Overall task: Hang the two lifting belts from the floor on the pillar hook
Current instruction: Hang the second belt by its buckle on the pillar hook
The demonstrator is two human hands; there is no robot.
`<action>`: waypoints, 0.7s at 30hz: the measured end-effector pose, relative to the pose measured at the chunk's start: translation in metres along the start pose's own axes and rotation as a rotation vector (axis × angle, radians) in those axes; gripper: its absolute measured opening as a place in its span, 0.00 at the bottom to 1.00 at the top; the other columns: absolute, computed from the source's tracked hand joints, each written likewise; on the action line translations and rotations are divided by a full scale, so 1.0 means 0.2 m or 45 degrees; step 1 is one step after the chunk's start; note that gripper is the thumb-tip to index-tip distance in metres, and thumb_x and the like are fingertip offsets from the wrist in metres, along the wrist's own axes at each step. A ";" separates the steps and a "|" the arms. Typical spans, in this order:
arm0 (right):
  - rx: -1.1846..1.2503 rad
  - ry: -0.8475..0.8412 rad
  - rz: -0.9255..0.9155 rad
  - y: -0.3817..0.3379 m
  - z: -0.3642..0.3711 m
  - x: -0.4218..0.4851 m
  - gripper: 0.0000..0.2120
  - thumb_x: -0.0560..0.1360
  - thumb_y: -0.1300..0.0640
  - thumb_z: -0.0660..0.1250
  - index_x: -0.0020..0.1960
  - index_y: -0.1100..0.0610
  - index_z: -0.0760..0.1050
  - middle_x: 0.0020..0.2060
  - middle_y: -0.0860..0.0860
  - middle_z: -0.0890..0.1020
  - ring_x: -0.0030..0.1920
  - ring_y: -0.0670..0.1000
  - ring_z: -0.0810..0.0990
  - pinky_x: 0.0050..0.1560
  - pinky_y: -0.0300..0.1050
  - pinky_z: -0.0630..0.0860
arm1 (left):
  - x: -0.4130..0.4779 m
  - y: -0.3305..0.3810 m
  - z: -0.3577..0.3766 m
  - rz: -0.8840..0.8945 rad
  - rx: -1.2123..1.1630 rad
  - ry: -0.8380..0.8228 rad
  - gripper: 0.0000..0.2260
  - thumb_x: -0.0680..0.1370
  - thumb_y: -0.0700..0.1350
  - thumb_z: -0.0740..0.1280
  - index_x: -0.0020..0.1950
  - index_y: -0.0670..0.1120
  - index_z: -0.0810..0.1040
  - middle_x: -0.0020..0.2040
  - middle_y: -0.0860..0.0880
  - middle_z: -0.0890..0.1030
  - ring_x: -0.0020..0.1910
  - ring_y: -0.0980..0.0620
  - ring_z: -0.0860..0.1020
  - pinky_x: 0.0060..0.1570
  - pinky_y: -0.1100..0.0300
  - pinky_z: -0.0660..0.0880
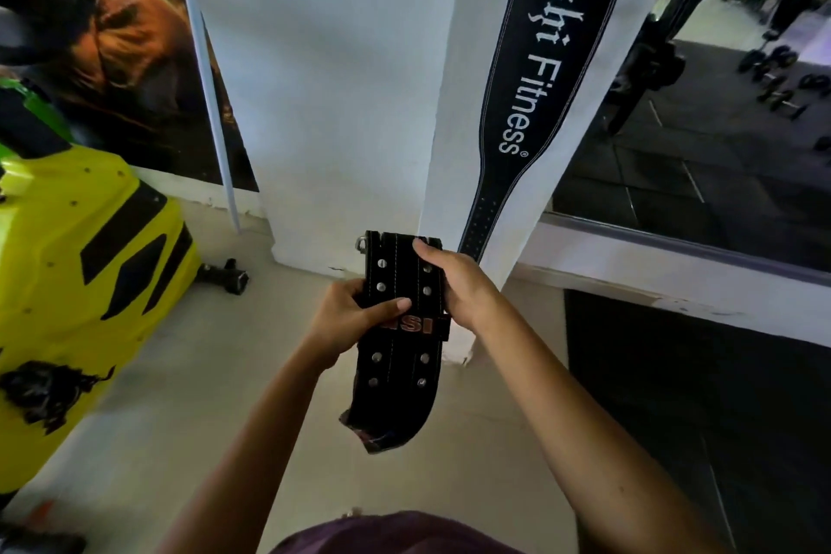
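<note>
Showing two lifting belts. One, a hanging belt (535, 72), black with white lettering, flat against the white pillar (341, 81), its narrow perforated end low, just above the floor (189, 378); upper end cut off by the frame, hook not visible. The other, a folded belt (395, 355), black with white stitching, silver rivets in pairs and partly covered red lettering, held in the air in front of the pillar's base, folded end up, lower end curling free above the floor. Two hands, both on the folded belt. Left hand (344, 319) closed around its left edge, thumb laid across the front face. Right hand (454, 283) wrapped over the right edge near the top, thumb on the front by the upper fold, fingers hidden behind. One yellow-green machine housing (76, 265) at left beside a wall poster (130, 58). One mirror (719, 139) at right, reflecting several dumbbells, too small to count.
</note>
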State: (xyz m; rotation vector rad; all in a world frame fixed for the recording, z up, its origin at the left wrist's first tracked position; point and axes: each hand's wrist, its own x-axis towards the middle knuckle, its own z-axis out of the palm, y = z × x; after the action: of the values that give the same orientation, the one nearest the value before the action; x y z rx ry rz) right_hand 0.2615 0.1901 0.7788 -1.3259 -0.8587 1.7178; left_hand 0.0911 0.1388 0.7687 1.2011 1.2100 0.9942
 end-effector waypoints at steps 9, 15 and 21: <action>-0.304 -0.240 0.101 0.55 -0.02 -0.34 0.19 0.69 0.53 0.76 0.59 0.53 0.81 0.54 0.52 0.86 0.56 0.52 0.84 0.66 0.55 0.74 | 0.03 0.00 -0.04 -0.072 -0.096 0.193 0.04 0.70 0.41 0.75 0.41 0.42 0.83 0.35 0.48 0.86 0.33 0.52 0.84 0.32 0.62 0.79; -0.132 -0.117 0.002 0.41 -0.06 -0.28 0.19 0.71 0.51 0.74 0.60 0.56 0.80 0.54 0.55 0.86 0.57 0.56 0.84 0.66 0.59 0.74 | 0.02 -0.04 0.03 -0.162 -0.081 0.137 0.05 0.70 0.43 0.75 0.41 0.42 0.82 0.32 0.49 0.85 0.31 0.52 0.83 0.27 0.64 0.77; -0.134 0.007 -0.160 0.19 -0.05 -0.20 0.14 0.74 0.55 0.72 0.57 0.59 0.81 0.52 0.57 0.86 0.54 0.56 0.85 0.63 0.57 0.77 | 0.04 0.01 0.05 -0.131 -0.041 0.030 0.09 0.71 0.46 0.73 0.47 0.41 0.82 0.40 0.45 0.86 0.37 0.49 0.85 0.34 0.59 0.80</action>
State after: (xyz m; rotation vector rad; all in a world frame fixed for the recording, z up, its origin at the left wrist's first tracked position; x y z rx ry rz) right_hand 0.2704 0.1371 0.7621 -1.3159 -1.0195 1.5899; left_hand 0.1026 0.1458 0.7702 1.0935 1.2573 0.9503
